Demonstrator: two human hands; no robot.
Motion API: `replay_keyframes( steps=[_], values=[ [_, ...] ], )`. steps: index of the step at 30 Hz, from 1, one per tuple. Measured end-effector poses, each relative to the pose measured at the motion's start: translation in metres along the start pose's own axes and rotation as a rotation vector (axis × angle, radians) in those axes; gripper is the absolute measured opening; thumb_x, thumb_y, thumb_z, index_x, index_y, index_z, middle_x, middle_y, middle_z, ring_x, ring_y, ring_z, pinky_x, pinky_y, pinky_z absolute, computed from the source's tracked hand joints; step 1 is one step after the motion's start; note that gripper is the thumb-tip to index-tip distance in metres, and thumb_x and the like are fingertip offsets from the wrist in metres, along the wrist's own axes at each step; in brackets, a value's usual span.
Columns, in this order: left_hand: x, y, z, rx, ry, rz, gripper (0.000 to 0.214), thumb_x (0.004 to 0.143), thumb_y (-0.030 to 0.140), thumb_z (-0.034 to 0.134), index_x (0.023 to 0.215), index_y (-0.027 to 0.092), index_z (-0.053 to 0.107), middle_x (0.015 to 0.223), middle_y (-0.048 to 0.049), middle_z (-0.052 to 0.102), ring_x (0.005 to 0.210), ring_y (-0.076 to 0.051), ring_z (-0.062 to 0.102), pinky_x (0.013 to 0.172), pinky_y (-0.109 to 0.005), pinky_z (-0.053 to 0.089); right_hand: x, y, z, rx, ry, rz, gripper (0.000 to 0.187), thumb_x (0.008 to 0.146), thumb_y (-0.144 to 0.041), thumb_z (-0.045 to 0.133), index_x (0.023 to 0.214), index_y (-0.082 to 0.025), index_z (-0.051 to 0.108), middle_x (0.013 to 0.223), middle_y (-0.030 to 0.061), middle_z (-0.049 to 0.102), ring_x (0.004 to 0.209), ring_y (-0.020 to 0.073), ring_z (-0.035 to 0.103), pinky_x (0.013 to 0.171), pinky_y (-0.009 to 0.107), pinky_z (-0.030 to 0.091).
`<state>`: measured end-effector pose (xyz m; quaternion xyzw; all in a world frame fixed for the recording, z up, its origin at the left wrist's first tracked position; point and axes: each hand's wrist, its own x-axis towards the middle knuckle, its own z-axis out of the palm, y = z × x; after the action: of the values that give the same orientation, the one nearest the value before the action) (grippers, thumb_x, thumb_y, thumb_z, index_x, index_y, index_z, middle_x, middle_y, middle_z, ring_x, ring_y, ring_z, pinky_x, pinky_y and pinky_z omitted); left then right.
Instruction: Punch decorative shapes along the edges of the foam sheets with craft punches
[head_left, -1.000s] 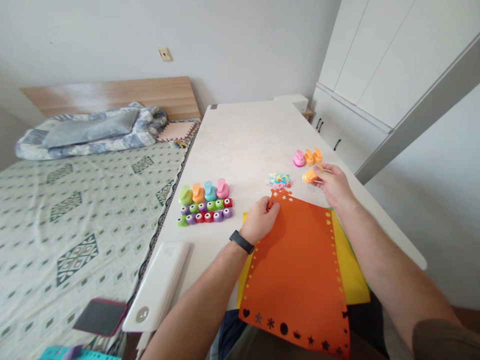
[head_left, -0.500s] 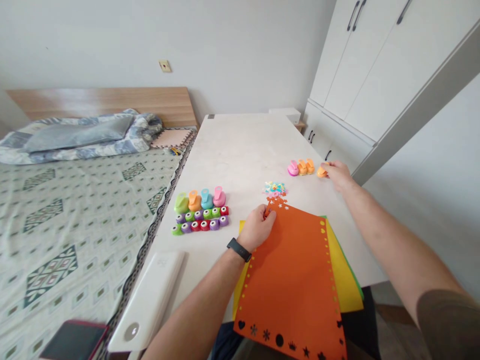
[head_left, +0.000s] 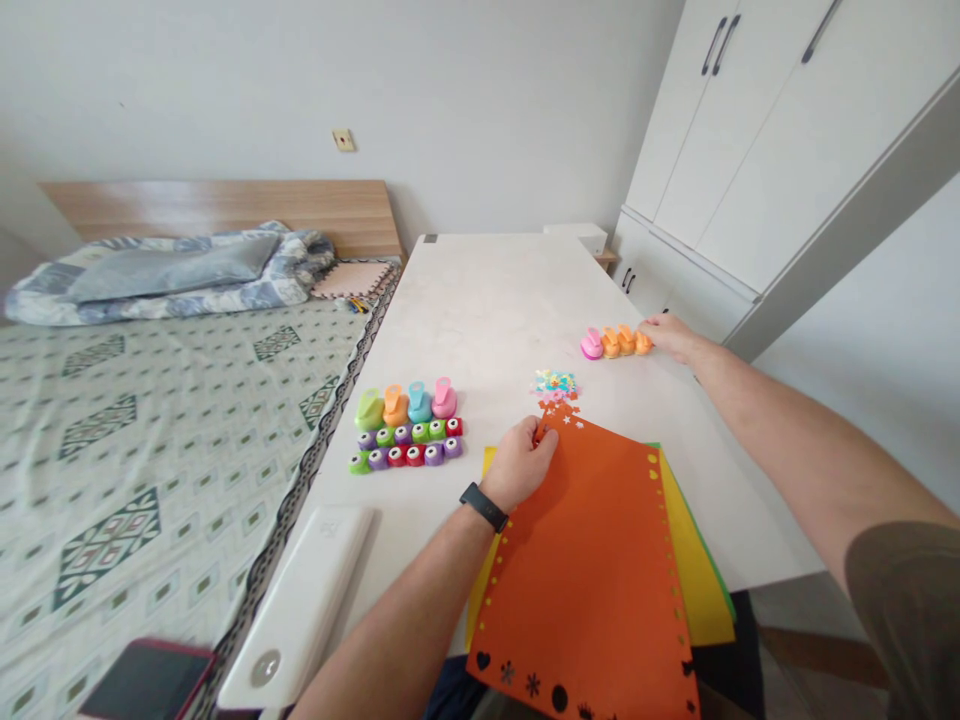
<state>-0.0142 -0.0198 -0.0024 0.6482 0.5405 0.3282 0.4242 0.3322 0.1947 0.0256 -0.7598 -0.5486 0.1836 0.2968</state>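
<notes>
One punch [head_left: 643, 345] in the right fingers [head_left: 652, 326], near the counter's [head_left: 495, 310] right edge, could jostle its row [head_left: 610, 345] if pushed; left fingers [head_left: 544, 447] pinch orange paper [head_left: 589, 560].

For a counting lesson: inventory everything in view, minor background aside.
Orange sheet: 1, orange, table's near edge
Yellow paper: unclear, yellow, underneath
Green paper: unclear, green, underneath
Large punches: 4, green, orange, blue, pink, left
Small punches: 12, green, purple, red, left
Other punches: 4, one pink, three orange, right
Cutouts: many, mixed, beyond sheet
White device: 1, white, front left
Table: 1, white, centre
Dark device: 1, black, lower left
Bed: 1, patterned, left
Bedding: unclear, grey, on bed
Cabinets: unclear, white, right
Wristband: 1, black, left wrist
Left hand: 1, gripping orange sheet
Right hand: 1, at orange punch
</notes>
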Motion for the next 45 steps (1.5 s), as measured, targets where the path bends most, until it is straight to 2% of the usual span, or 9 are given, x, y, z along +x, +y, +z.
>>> replay_keyframes(
  steps=[6, 15, 25, 27, 30, 33, 36, 41, 45],
  values=[
    [0.000, 0.002, -0.001, 0.029, 0.016, 0.009, 0.029, 0.093, 0.041, 0.050, 0.074, 0.020, 0.042, 0.064, 0.0063, 0.039, 0.060, -0.010, 0.036, 0.056, -0.026, 0.025, 0.008, 0.005, 0.004, -0.082, 0.024, -0.025, 0.021, 0.077, -0.028, 0.069, 0.092, -0.016, 0.077, 0.091, 0.0093, 0.076, 0.091, 0.0234, 0.066, 0.080, 0.031, 0.047],
    [0.001, -0.003, 0.000, 0.028, 0.008, 0.017, 0.030, 0.094, 0.044, 0.049, 0.077, 0.020, 0.046, 0.064, 0.0061, 0.038, 0.060, -0.010, 0.035, 0.055, -0.026, 0.024, 0.011, 0.014, 0.004, -0.198, 0.052, -0.004, 0.030, 0.080, -0.040, 0.069, 0.090, -0.013, 0.078, 0.087, 0.0134, 0.074, 0.082, 0.0246, 0.065, 0.073, 0.034, 0.046],
    [0.001, -0.003, 0.001, -0.013, 0.007, 0.008, 0.029, 0.093, 0.044, 0.050, 0.078, 0.020, 0.050, 0.065, 0.0060, 0.043, 0.060, -0.010, 0.036, 0.056, -0.026, 0.023, 0.000, -0.002, 0.001, -0.201, 0.098, 0.036, 0.027, 0.080, -0.039, 0.070, 0.086, -0.014, 0.077, 0.085, 0.0139, 0.074, 0.084, 0.0268, 0.066, 0.073, 0.035, 0.047],
    [0.000, -0.001, 0.000, -0.009, 0.011, 0.003, 0.029, 0.093, 0.044, 0.050, 0.077, 0.020, 0.047, 0.064, 0.0062, 0.041, 0.060, -0.010, 0.036, 0.055, -0.026, 0.024, -0.003, -0.005, -0.001, -0.186, 0.139, 0.042, 0.027, 0.081, -0.038, 0.069, 0.091, -0.014, 0.076, 0.091, 0.0151, 0.075, 0.088, 0.0283, 0.066, 0.076, 0.036, 0.048],
    [-0.001, 0.003, -0.001, -0.002, 0.019, 0.000, 0.029, 0.092, 0.041, 0.051, 0.074, 0.020, 0.042, 0.063, 0.0064, 0.039, 0.059, -0.010, 0.036, 0.055, -0.027, 0.024, -0.005, -0.013, -0.004, -0.156, 0.221, 0.031, 0.036, 0.085, -0.036, 0.063, 0.113, -0.013, 0.070, 0.112, 0.0174, 0.072, 0.099, 0.0283, 0.065, 0.085, 0.037, 0.049],
    [-0.002, 0.005, -0.001, -0.021, 0.018, 0.004, 0.029, 0.092, 0.039, 0.051, 0.072, 0.020, 0.040, 0.062, 0.0064, 0.038, 0.059, -0.010, 0.035, 0.056, -0.027, 0.024, -0.008, -0.032, 0.001, -0.106, 0.268, -0.051, 0.041, 0.089, -0.034, 0.059, 0.124, -0.014, 0.063, 0.122, 0.0171, 0.068, 0.107, 0.0265, 0.063, 0.094, 0.038, 0.048],
    [-0.002, 0.004, -0.001, -0.024, 0.015, 0.001, 0.029, 0.091, 0.038, 0.052, 0.072, 0.021, 0.040, 0.062, 0.0064, 0.038, 0.058, -0.010, 0.035, 0.056, -0.028, 0.024, -0.023, -0.066, 0.017, -0.014, 0.223, -0.248, 0.038, 0.087, -0.033, 0.063, 0.120, -0.014, 0.065, 0.118, 0.0147, 0.069, 0.105, 0.0248, 0.064, 0.095, 0.037, 0.048],
    [-0.001, 0.002, -0.001, -0.032, 0.017, -0.015, 0.026, 0.091, 0.037, 0.052, 0.072, 0.021, 0.043, 0.062, 0.0061, 0.040, 0.059, -0.011, 0.037, 0.056, -0.028, 0.024, -0.087, -0.142, 0.063, 0.105, -0.108, -0.537, 0.036, 0.086, -0.041, 0.069, 0.113, -0.018, 0.067, 0.109, 0.0083, 0.073, 0.095, 0.0195, 0.066, 0.090, 0.031, 0.049],
    [-0.001, 0.002, -0.001, -0.030, 0.033, 0.001, 0.026, 0.090, 0.035, 0.053, 0.071, 0.020, 0.043, 0.062, 0.0058, 0.042, 0.059, -0.011, 0.037, 0.056, -0.028, 0.025, -0.145, -0.197, 0.112, 0.084, -0.418, -0.629, 0.042, 0.083, -0.051, 0.072, 0.108, -0.017, 0.070, 0.106, 0.0086, 0.074, 0.091, 0.0194, 0.066, 0.083, 0.028, 0.047]
  ],
)
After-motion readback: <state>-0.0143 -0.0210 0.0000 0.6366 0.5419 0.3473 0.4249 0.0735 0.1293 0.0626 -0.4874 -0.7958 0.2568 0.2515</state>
